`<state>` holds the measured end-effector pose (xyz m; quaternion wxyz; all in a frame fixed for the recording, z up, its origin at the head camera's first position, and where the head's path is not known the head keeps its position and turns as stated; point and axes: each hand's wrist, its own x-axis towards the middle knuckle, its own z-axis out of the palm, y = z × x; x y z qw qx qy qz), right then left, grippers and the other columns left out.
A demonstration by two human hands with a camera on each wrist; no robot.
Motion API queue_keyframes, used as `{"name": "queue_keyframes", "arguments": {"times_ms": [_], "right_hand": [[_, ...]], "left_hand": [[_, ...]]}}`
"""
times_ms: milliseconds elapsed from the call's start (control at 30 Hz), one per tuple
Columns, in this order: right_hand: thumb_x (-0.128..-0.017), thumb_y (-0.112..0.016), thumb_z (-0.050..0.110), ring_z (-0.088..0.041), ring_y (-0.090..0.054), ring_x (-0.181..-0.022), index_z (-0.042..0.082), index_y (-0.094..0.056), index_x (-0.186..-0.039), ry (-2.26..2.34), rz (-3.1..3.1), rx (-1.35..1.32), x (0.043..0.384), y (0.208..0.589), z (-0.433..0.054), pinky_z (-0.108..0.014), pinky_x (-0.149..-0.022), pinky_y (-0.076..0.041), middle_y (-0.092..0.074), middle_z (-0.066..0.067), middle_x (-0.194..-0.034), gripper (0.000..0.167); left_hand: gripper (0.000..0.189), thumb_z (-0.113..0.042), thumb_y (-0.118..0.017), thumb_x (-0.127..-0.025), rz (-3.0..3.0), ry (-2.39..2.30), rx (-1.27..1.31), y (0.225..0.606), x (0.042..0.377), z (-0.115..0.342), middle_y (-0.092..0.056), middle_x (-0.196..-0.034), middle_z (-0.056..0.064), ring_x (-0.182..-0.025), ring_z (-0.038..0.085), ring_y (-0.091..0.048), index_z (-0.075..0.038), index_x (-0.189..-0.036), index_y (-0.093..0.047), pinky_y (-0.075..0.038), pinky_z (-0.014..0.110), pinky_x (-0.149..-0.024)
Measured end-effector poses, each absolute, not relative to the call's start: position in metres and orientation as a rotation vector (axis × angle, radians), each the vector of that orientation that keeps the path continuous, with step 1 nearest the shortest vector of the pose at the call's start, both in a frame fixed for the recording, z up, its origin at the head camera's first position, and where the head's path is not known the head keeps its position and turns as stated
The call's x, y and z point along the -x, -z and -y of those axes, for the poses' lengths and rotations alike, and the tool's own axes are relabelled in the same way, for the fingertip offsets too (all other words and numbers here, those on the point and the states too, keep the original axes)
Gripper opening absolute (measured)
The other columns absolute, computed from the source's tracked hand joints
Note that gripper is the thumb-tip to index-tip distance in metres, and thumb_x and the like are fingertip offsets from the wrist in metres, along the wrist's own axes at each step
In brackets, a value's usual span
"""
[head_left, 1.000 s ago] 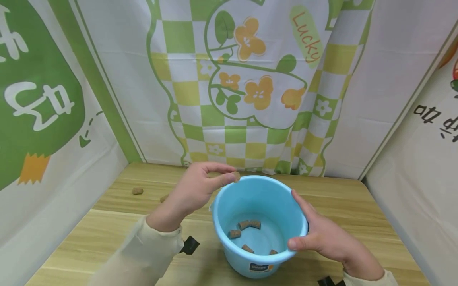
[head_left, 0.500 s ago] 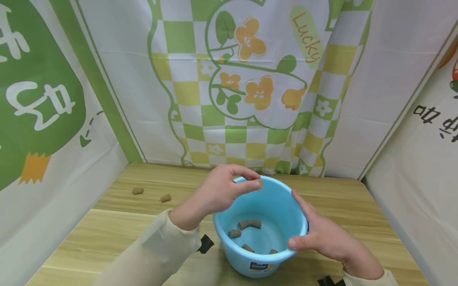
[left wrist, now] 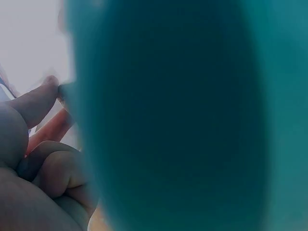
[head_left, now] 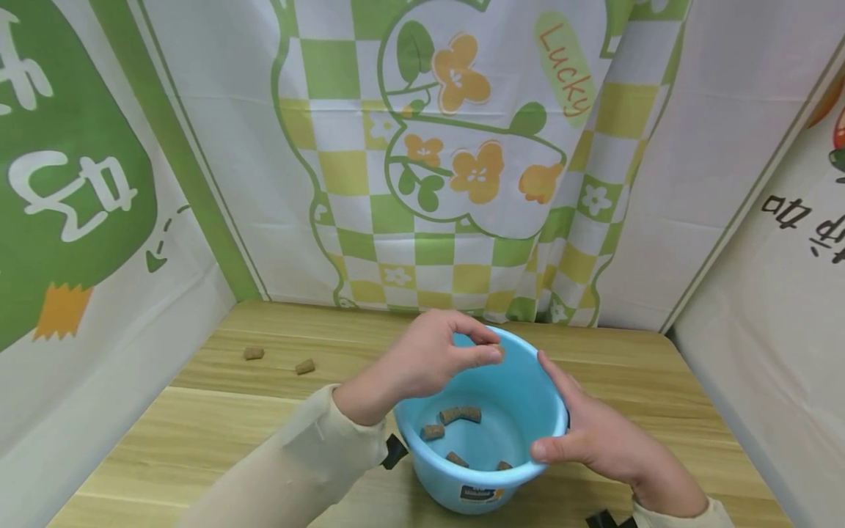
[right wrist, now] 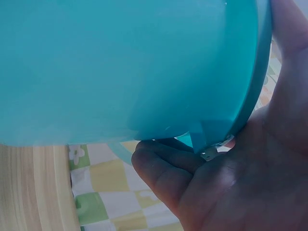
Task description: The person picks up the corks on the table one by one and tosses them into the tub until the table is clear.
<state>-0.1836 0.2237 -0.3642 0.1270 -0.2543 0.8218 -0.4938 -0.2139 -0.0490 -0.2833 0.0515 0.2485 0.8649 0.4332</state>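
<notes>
A light blue bucket [head_left: 449, 480] stands on the wooden table, with several corks [head_left: 470, 414] lying on its bottom. Over the bucket's mouth, my left hand [head_left: 432, 357] pinches a cork [head_left: 499, 351] between thumb and fingertips; most of that cork is hidden behind them. My right hand [head_left: 594, 429] grips the bucket's right rim, thumb on the near edge and fingers round the outer side. The right wrist view shows that hand's fingers [right wrist: 166, 168] against the bucket's outer wall [right wrist: 120, 72]. In the left wrist view, a blurred blue-green surface fills most of the picture.
Two loose corks, one farther left [head_left: 254, 353] and one nearer the bucket [head_left: 305, 367], lie on the table [head_left: 218, 433] at the left. A checked, flowered curtain [head_left: 422, 220] hangs behind the table. Printed cloth walls stand at both sides.
My left hand has moved right with its cork, from the bucket's left rim to over its opening. A cork on the table that it partly hid now shows whole. The right hand stays put.
</notes>
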Motion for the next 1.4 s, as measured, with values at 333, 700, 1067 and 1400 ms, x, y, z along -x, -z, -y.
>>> {"name": "queue_keyframes", "arguments": {"times_ms": [333,700,1067,1400], "right_hand": [[-0.083,-0.083,0.022,-0.036,-0.05,-0.116,0.021,0.003,-0.161,1.444,-2.377,0.72,0.183,0.364,-0.223,-0.035,-0.086,-0.049,-0.026,-0.024,-0.151,0.116],[-0.082,-0.083,0.025,-0.034,-0.051,-0.115,0.021,0.003,-0.161,1.402,-2.421,0.703,0.182,0.363,-0.222,-0.036,-0.086,-0.049,-0.023,-0.022,-0.153,0.117],[-0.081,-0.084,0.022,-0.034,-0.054,-0.111,0.019,0.003,-0.161,1.419,-2.412,0.695,0.182,0.362,-0.222,-0.038,-0.085,-0.05,-0.024,-0.025,-0.152,0.119],[-0.08,-0.085,0.024,-0.034,-0.053,-0.112,0.02,0.002,-0.161,1.408,-2.425,0.687,0.182,0.361,-0.221,-0.043,-0.086,-0.048,-0.021,-0.025,-0.154,0.119]], "left_hand": [[0.044,-0.04,-0.075,-0.089,-2.635,-1.305,-0.777,0.286,0.212,0.041,-0.066,-0.115,-0.01,-0.113,0.013,-0.057,-0.029,-0.131,-0.067,-0.048,0.034,-0.087],[0.058,-0.039,-0.079,-0.085,-2.608,-1.403,-0.736,0.288,0.21,0.05,-0.059,-0.134,-0.005,-0.122,0.014,-0.052,-0.035,-0.139,-0.059,-0.047,0.036,-0.089],[0.056,-0.038,-0.08,-0.085,-2.609,-1.454,-0.686,0.293,0.213,0.062,-0.057,-0.137,-0.011,-0.126,0.016,-0.051,-0.033,-0.138,-0.061,-0.045,0.041,-0.096],[0.061,-0.036,-0.082,-0.084,-2.65,-1.579,-0.555,0.299,0.22,0.086,-0.062,-0.13,-0.006,-0.059,0.011,-0.051,-0.029,-0.14,-0.059,-0.047,0.031,-0.06]]}}
